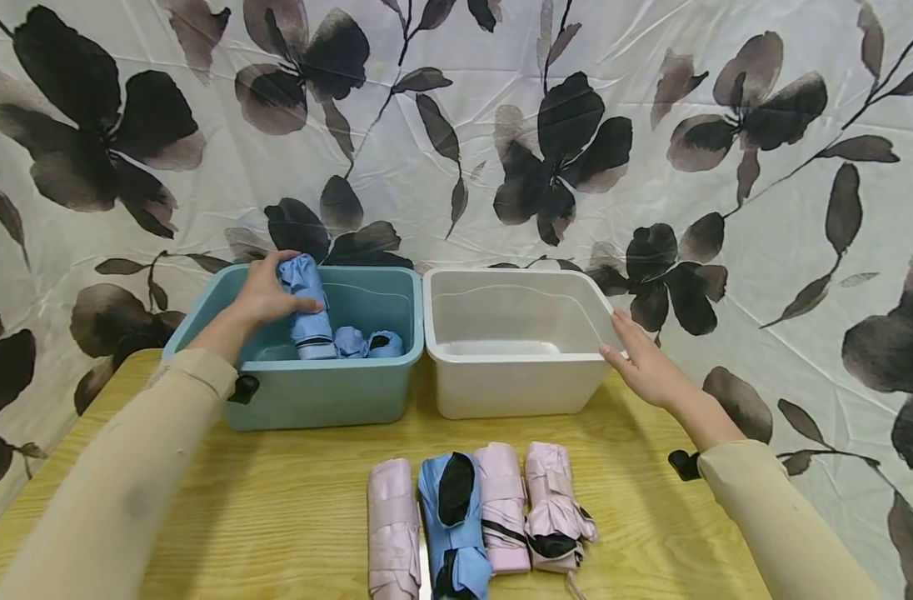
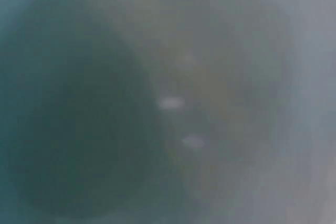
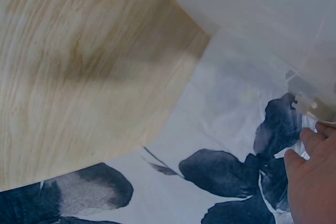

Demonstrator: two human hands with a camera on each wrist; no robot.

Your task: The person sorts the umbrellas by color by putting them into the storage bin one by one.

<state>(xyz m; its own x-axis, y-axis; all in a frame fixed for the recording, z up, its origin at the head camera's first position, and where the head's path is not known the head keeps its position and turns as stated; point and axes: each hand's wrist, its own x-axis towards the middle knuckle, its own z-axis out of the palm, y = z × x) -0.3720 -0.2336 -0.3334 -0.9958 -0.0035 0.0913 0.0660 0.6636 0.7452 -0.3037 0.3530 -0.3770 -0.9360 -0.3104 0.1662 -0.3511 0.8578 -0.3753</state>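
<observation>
My left hand (image 1: 263, 293) grips a folded blue umbrella (image 1: 305, 292), thumb across its near side and fingers behind its top. The umbrella stands tilted inside the teal bin (image 1: 317, 396), its lower end beside two rolled blue umbrellas (image 1: 366, 342). On the other side, my right hand (image 1: 649, 360) rests with fairly straight fingers at the right rim of the white bin (image 1: 512, 392). In the right wrist view, the fingertips (image 3: 311, 136) meet the edge of that translucent white bin (image 3: 252, 9). Only a teal-grey blur fills the left wrist view.
On the wooden table (image 1: 291, 508), in front of the bins, lies a row of folded umbrellas: a pink one (image 1: 393, 525), a blue one (image 1: 456, 525) and two more pink ones (image 1: 504, 500). A floral cloth (image 1: 441, 225) hangs right behind the bins.
</observation>
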